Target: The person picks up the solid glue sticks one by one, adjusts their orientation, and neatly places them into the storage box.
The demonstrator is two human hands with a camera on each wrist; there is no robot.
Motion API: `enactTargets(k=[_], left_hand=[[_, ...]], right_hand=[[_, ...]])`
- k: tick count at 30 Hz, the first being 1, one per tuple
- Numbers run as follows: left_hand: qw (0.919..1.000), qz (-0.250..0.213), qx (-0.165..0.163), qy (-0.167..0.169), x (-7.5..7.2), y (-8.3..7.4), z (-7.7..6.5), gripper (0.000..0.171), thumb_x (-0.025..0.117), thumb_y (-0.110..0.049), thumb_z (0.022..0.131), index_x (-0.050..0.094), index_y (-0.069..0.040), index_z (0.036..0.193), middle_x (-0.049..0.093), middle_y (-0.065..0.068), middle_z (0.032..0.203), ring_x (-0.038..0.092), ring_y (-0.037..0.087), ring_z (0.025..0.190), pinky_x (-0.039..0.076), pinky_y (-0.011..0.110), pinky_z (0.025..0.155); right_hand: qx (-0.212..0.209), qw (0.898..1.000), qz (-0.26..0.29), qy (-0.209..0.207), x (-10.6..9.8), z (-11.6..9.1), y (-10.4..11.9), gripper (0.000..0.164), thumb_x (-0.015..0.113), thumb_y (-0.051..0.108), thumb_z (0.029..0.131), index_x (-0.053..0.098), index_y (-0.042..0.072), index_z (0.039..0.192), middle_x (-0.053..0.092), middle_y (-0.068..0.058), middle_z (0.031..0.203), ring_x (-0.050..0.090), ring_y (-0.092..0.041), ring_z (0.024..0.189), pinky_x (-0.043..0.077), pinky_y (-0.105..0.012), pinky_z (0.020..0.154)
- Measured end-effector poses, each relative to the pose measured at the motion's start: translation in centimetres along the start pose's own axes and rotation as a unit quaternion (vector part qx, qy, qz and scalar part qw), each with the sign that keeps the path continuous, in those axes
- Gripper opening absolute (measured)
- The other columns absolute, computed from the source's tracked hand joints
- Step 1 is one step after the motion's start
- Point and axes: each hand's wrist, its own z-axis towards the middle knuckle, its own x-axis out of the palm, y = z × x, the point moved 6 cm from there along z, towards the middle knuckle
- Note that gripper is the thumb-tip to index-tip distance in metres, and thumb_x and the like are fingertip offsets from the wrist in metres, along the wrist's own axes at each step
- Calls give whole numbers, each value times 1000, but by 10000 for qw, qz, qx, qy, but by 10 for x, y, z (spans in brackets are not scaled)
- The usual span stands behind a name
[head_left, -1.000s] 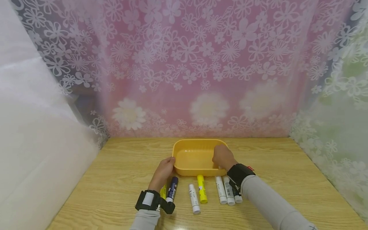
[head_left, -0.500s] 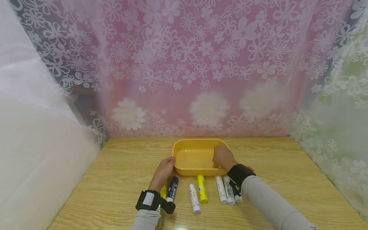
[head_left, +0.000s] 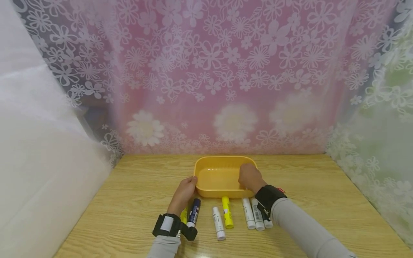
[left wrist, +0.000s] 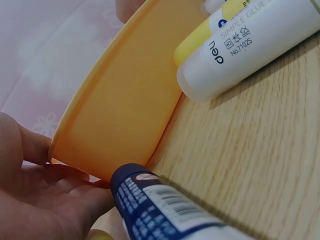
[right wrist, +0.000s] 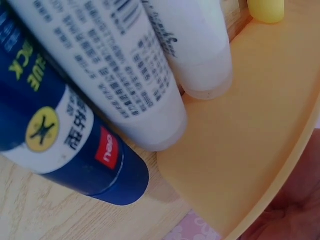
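A yellow plastic tub [head_left: 219,194] stands on the table. My left hand [head_left: 184,191] grips its left end, with the thumb at the rim in the left wrist view. At the tub's right end, my right hand [head_left: 251,177] is curled over the rim; its fingertips are hidden. Several glue sticks lie in front of the tub: a navy one [head_left: 194,211] beside my left wrist, a white one [head_left: 218,223], a yellow one [head_left: 227,212] and two white ones [head_left: 248,213] near my right wrist. A blue glue stick [right wrist: 75,125] lies beside these in the right wrist view.
Another yellow glue stick [head_left: 184,215] is partly hidden by my left wrist. The wood-grain table [head_left: 129,211] ends at a pink flowered curtain [head_left: 193,89] behind the tub. A white sheet [head_left: 48,143] hangs on the left, a flowered one [head_left: 380,157] on the right.
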Motion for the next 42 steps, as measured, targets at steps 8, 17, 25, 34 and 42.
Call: enactTargets(k=[8, 17, 25, 34, 42], left_hand=[[9999, -24, 123, 47, 1, -2, -2, 52, 36, -31, 111, 44, 1, 151, 50, 19, 151, 44, 38, 143, 33, 59, 117], [9999, -33, 133, 25, 0, -2, -2, 52, 36, -30, 111, 44, 2, 151, 50, 20, 151, 45, 38, 142, 35, 58, 116], [9999, -50, 126, 35, 0, -2, -2, 52, 37, -30, 111, 42, 2, 151, 49, 20, 152, 44, 38, 143, 35, 58, 116], [10000, -29, 80, 5, 0, -2, -3, 52, 37, -30, 111, 43, 2, 151, 49, 20, 152, 45, 38, 142, 34, 58, 116], [10000, 13, 88, -8, 1, -2, -3, 52, 36, -30, 111, 43, 2, 151, 49, 21, 152, 44, 39, 143, 33, 59, 116]], right_hand=[[182, 9997, -138, 80, -1, 1, 1, 32, 58, -6, 84, 51, 9, 57, 41, -2, 59, 37, -16, 53, 27, -26, 46], [188, 9994, -239, 186, -1, -2, 2, 30, 61, -6, 84, 53, 9, 58, 41, -2, 58, 37, -16, 54, 28, -25, 48], [47, 9998, -179, -13, -6, -1, 3, 23, 61, -5, 86, 56, 6, 67, 47, -5, 66, 38, -18, 59, 32, -29, 53], [-32, 9999, 6, -123, -12, -4, 5, 24, 61, -7, 85, 55, 7, 66, 51, -7, 68, 44, -19, 60, 36, -29, 57], [-3, 9998, 145, -116, -13, -4, 7, 27, 60, -7, 83, 50, 8, 63, 45, -5, 65, 41, -18, 58, 33, -28, 54]])
